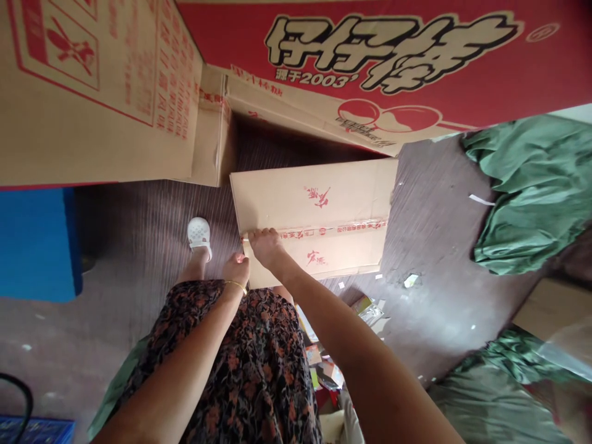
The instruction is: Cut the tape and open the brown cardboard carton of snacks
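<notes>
A brown cardboard box (351,185) with red print stands before me, a strip of printed packing tape (342,228) running along its middle seam. My right hand (267,243) is closed at the left end of that seam, its knuckles over the tape. A small pale sliver shows beside its fingertips; what it grips is mostly hidden. Just below and to the left, my left hand (237,271), with a gold bracelet on the wrist, is curled shut against the box's left edge. Whatever is in its fingers cannot be made out.
A large red carton (416,68) and a brown carton (106,92) rise beyond the box. At left is a blue block (37,243). Green cloth (536,185) lies at right, and several small packages (324,370) lie near my legs. Paper scraps dot the dark floor.
</notes>
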{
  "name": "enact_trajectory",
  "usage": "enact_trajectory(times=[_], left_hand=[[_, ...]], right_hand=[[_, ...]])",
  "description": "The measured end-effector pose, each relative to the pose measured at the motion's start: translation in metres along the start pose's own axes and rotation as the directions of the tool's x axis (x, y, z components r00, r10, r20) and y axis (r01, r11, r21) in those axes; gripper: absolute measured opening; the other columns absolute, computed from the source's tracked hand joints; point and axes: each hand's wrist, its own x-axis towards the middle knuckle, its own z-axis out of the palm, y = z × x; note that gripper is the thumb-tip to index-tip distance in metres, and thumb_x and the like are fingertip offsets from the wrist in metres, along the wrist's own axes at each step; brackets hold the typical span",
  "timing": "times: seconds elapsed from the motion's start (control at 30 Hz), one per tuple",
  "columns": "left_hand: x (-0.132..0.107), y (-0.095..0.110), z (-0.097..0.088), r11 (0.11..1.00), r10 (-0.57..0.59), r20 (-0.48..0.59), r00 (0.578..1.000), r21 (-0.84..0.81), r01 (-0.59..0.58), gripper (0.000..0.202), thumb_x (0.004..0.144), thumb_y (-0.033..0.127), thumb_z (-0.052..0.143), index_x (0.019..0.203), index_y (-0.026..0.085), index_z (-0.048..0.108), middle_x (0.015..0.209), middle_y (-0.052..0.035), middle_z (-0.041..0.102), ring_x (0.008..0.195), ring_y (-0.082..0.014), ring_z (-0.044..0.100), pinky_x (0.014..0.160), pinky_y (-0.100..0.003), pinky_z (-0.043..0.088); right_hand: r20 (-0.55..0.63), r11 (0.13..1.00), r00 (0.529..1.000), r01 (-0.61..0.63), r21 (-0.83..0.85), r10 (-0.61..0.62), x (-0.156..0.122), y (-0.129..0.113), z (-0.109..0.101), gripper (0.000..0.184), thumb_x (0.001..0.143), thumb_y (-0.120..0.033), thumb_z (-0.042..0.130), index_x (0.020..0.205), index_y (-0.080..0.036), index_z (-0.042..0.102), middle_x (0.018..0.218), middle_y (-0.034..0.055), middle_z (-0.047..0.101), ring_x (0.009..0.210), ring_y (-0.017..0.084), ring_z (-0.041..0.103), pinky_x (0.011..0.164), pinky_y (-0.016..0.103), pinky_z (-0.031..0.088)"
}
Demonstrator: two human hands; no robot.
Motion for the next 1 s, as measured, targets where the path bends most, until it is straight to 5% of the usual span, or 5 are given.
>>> enact_trajectory(times=[0.17,0.5,0.8,1.0], left_hand=[[0.003,0.009,-0.002,0.998,0.019,-0.008,1.0,0.068,-0.018,0.027,0.081,0.035,0.055,0.092,0.012,0.062,0.089,-0.0106,0.069,0.082,-0.0217,0.063,0.069,-0.028,0.043],[0.003,0.006,-0.016,0.975,0.172,0.001,0.985,0.144,-0.171,0.024,0.087,0.029,0.041,0.077,0.019,0.06,0.087,-0.0064,0.069,0.083,-0.0196,0.061,0.069,-0.026,0.039],[0.008,0.003,-0.015,0.983,0.181,0.003,0.983,0.039,-0.181,0.019,0.083,0.031,0.043,0.075,0.02,0.056,0.083,-0.0047,0.067,0.089,-0.0192,0.062,0.075,-0.025,0.044],[0.021,0.009,-0.019,0.989,0.15,0.035,0.988,-0.017,-0.149,0.024,0.076,0.041,0.054,0.079,0.019,0.062,0.066,-0.0004,0.062,0.068,-0.0157,0.059,0.061,-0.022,0.044]], right_hand=[[0.036,1.0,0.999,0.017,-0.007,-0.017,0.002,-0.001,-0.005,0.034,0.087,-0.015,0.053,0.12,-0.009,0.054,0.114,0.0191,0.063,0.104,0.028,0.06,0.085,0.038,0.045],[0.052,0.998,0.997,-0.062,-0.018,0.063,-0.003,0.012,-0.004,0.033,0.092,-0.009,0.037,0.12,-0.011,0.056,0.114,0.0185,0.063,0.104,0.028,0.061,0.086,0.041,0.044],[0.073,0.971,0.969,-0.235,-0.045,0.237,-0.052,0.095,-0.006,0.043,0.09,-0.005,0.038,0.13,-0.016,0.052,0.116,0.0181,0.062,0.109,0.031,0.057,0.09,0.044,0.04],[0.055,0.946,0.947,-0.312,-0.091,0.318,-0.076,0.144,0.004,0.041,0.087,-0.003,0.039,0.124,-0.012,0.055,0.112,0.0188,0.061,0.104,0.032,0.057,0.091,0.046,0.04]])
